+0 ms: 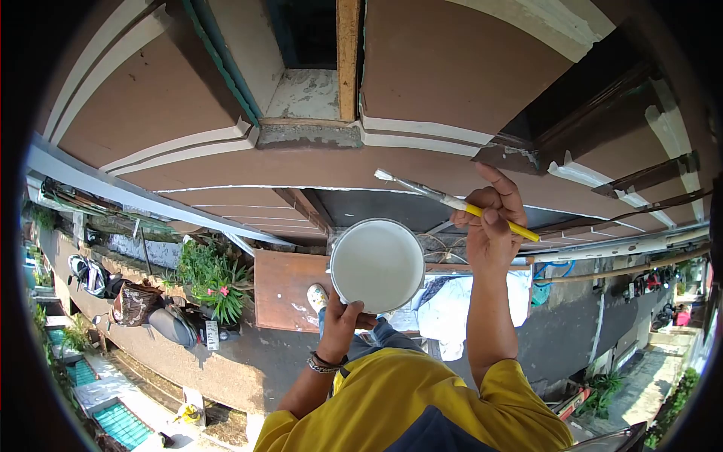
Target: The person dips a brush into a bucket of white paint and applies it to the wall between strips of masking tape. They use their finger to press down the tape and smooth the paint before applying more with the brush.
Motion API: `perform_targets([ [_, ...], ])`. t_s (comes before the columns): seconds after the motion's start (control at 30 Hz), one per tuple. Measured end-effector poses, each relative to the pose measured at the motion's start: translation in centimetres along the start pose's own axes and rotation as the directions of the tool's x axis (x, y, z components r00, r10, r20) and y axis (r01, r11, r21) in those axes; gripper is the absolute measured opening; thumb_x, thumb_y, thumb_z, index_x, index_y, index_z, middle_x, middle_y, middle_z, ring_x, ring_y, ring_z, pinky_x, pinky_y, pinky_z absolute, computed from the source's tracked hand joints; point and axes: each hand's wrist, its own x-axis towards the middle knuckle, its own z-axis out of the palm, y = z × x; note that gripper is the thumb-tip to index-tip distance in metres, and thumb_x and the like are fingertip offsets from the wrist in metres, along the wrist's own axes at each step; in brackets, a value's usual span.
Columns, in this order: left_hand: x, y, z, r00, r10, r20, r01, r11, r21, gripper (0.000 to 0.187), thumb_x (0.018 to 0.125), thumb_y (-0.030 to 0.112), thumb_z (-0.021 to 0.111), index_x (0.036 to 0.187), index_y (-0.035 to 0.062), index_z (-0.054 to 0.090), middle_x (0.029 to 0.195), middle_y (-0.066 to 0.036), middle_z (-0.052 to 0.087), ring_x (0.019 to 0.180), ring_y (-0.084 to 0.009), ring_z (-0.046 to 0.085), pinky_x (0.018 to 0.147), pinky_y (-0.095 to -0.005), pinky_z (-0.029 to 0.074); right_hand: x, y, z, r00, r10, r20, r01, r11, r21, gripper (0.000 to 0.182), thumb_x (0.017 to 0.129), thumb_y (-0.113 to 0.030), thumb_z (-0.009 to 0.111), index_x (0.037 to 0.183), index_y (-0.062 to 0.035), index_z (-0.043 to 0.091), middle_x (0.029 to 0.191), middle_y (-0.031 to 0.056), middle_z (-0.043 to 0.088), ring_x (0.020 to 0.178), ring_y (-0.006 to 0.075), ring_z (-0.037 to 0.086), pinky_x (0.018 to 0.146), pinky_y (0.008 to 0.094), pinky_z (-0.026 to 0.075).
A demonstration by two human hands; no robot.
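Two hands busy: left hand point(343, 320) grips paint can point(376, 264) from below; right hand point(489, 226) grasps brush point(452, 202) just above-right.

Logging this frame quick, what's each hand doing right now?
Left hand: closed on the rim of the white paint can.
Right hand: closed around the yellow-handled paintbrush, bristles pointing left.

No text, label or number is readable in this view. The small plate point(212, 335) on the parked scooter point(175, 324) is too blurred to read.
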Motion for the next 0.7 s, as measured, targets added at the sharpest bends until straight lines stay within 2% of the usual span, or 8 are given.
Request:
perform_targets([
  [0.07,0.0,-0.1,-0.2,1.000,-0.006,0.008,0.006,1.000,-0.001,0.047,0.095,0.011,0.050,0.140,0.0064,0.038,0.094,-0.015,0.071,0.069,-0.0202,0.073,0.060,-0.0301,0.063,0.5,0.0,0.1,0.999,-0.001,0.036,0.001,1.000,0.026,0.058,0.087,-0.021,0.069,0.134,0.0099,0.053,0.083,0.0152,0.071,0.069,0.0198,0.073,0.068,0.0316,0.063],
  [0.17,-0.1,-0.1,-0.4,1.000,-0.007,0.014,0.007,1.000,-0.006,0.046,0.095,0.011,0.050,0.140,0.0065,0.038,0.094,-0.015,0.071,0.069,-0.0204,0.073,0.060,-0.0303,0.063,0.5,0.0,1.0,0.999,-0.012,-0.053,0.014,0.999,0.048,0.048,0.091,-0.023,0.067,0.124,0.0104,0.058,0.082,0.0140,0.071,0.069,0.0173,0.070,0.068,0.0303,0.060],
  [0.27,-0.1,0.1,-0.4,1.000,-0.003,0.013,0.003,1.000,-0.002,0.046,0.095,0.011,0.050,0.139,0.0064,0.038,0.094,-0.015,0.071,0.069,-0.0204,0.073,0.060,-0.0304,0.062,0.5,0.8,0.9,0.993,-0.056,-0.104,0.059,0.998,0.024,0.036,0.092,-0.022,0.067,0.111,0.0084,0.062,0.084,0.0136,0.070,0.071,0.0189,0.070,0.068,0.0315,0.060],
  [0.37,-0.1,0.2,-0.5,1.000,-0.001,0.004,0.001,1.000,0.002,0.046,0.095,0.011,0.051,0.139,0.0062,0.038,0.093,-0.015,0.071,0.069,-0.0203,0.073,0.060,-0.0303,0.062,0.8,1.2,0.6,0.994,-0.098,-0.049,0.097,0.995,-0.013,0.028,0.095,-0.021,0.065,0.102,0.0062,0.063,0.088,0.0136,0.068,0.073,0.0195,0.070,0.069,0.0319,0.060],
  [0.47,-0.2,0.4,-0.5,1.000,-0.004,0.001,0.004,1.000,0.001,0.046,0.095,0.012,0.051,0.139,0.0062,0.038,0.093,-0.015,0.071,0.069,-0.0201,0.073,0.060,-0.0302,0.062,1.1,1.5,1.0,0.992,-0.115,-0.053,0.110,0.991,-0.078,0.024,0.095,-0.016,0.063,0.104,0.0057,0.062,0.083,0.0160,0.069,0.073,0.0233,0.072,0.072,0.0357,0.061],
  [0.57,-0.3,0.5,-0.6,1.000,-0.003,-0.002,0.003,1.000,0.000,0.048,0.095,0.012,0.051,0.140,0.0062,0.038,0.093,-0.015,0.071,0.069,-0.0200,0.073,0.060,-0.0301,0.062,1.4,1.7,0.8,0.993,-0.114,-0.010,0.113,0.991,-0.067,0.021,0.094,-0.014,0.062,0.102,0.0055,0.063,0.086,0.0156,0.069,0.073,0.0228,0.072,0.071,0.0350,0.061],
  [0.7,-0.3,0.3,-0.7,1.000,-0.010,-0.006,0.010,1.000,-0.005,0.049,0.094,0.011,0.050,0.141,0.0059,0.037,0.093,-0.015,0.071,0.069,-0.0196,0.073,0.060,-0.0300,0.062,1.5,1.3,1.2,0.992,-0.107,-0.070,0.097,0.986,-0.135,0.025,0.096,-0.020,0.065,0.102,0.0043,0.064,0.083,0.0127,0.069,0.071,0.0181,0.069,0.068,0.0316,0.059],
])
